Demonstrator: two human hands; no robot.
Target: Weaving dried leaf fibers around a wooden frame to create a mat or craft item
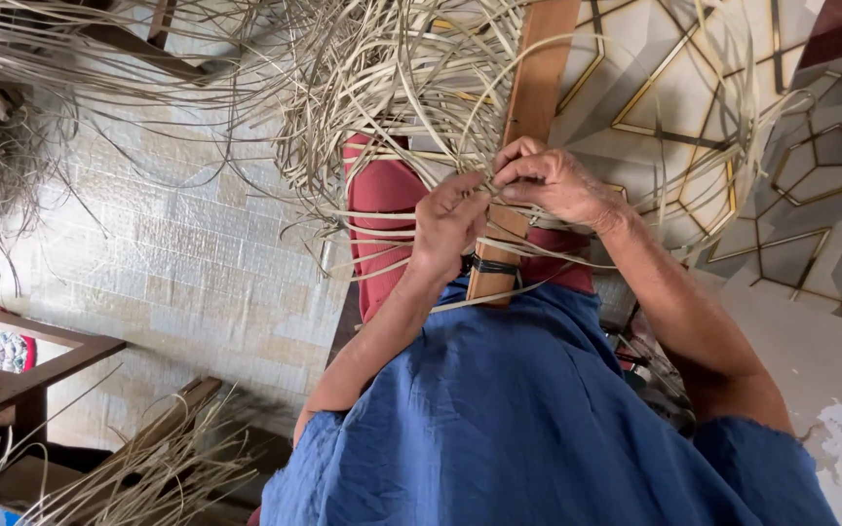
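While your left hand (pixel 448 226) and right hand (pixel 550 181) pinch the pale cane strips (pixel 392 78) together, both closed on them, the strips lie across the wooden plank (pixel 528 107) so it braces the weave. No package or label shows nearby.

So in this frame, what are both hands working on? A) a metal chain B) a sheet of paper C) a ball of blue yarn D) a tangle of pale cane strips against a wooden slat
D: the left hand and right hand pinch thin pale cane strips right at the wooden slat.
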